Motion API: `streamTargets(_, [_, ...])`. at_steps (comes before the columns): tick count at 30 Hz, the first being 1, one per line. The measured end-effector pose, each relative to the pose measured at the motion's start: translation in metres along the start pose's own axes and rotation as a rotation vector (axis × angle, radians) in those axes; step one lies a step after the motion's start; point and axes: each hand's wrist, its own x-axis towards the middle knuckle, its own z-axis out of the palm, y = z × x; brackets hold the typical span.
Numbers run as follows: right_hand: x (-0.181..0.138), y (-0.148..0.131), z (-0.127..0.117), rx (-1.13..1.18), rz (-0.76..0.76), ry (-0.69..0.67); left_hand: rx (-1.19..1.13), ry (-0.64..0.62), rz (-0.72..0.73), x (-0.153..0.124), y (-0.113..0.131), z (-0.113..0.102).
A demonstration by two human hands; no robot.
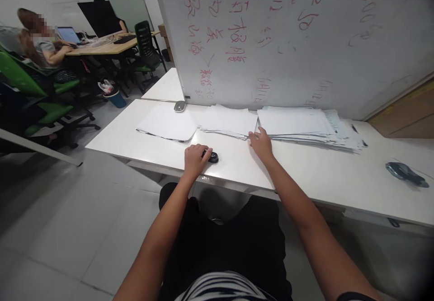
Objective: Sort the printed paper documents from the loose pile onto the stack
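My left hand (195, 157) is closed over a small black stapler (213, 157) near the desk's front edge; much of it is hidden under my fingers. My right hand (261, 143) reaches to the gap between two paper piles, its fingers apart. Its fingertips are at the near left corner of the larger paper stack (294, 122) and beside the right end of the middle paper stack (227, 120). Whether they press on a sheet is unclear. Farther left lies another small pile of white sheets (169, 122), its near edge dark.
The white desk (237, 170) backs onto a whiteboard (288, 43) with red writing. A grey rounded object (180, 106) sits behind the left pile. A dark blue object in clear wrapping (405, 173) lies at the right. Another person (47, 48) sits at a far desk.
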Motion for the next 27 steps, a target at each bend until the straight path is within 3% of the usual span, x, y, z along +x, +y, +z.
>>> streamTargets(5, [0.012, -0.006, 0.007, -0.052, -0.013, -0.012, 0.045, -0.004, 0.009, 0.000, 0.001, 0.000])
streamTargets(13, [0.040, -0.022, 0.024, 0.143, -0.039, 0.210, 0.053, -0.001, -0.003, 0.000, 0.002, 0.000])
streamTargets(18, [0.036, -0.018, 0.036, 0.245, -0.058, 0.233, 0.043, -0.008, -0.020, -0.001, 0.003, 0.000])
streamTargets(22, [0.037, -0.013, 0.035, 0.150, -0.143, 0.207, 0.040, -0.002, -0.019, -0.001, 0.004, 0.000])
streamTargets(27, [0.037, -0.008, 0.036, -0.194, -0.368, 0.172, 0.038, -0.004, -0.018, -0.001, 0.004, -0.001])
